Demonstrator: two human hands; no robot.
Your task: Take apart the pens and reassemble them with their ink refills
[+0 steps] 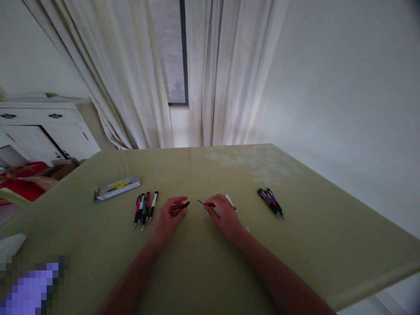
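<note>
My left hand (169, 218) is closed in a pinch on a short black pen part (184, 205), its tip pointing right. My right hand (225, 216) is closed on a thin dark refill (201, 202) that points left toward the black part, with a small gap between them. A white pen barrel (230, 201) shows behind my right hand's fingers. Both hands rest on the green tablecloth (203, 262). Left of my left hand lies a row of several pens (145, 209). A second bunch of pens (271, 202) lies to the right.
A flat pen box (117, 188) lies at the table's left. A white cabinet (42, 131) and red cloth (19, 179) stand beyond the left edge. Curtains (210, 70) hang behind the table. The table's right edge (377, 275) drops off near my right forearm.
</note>
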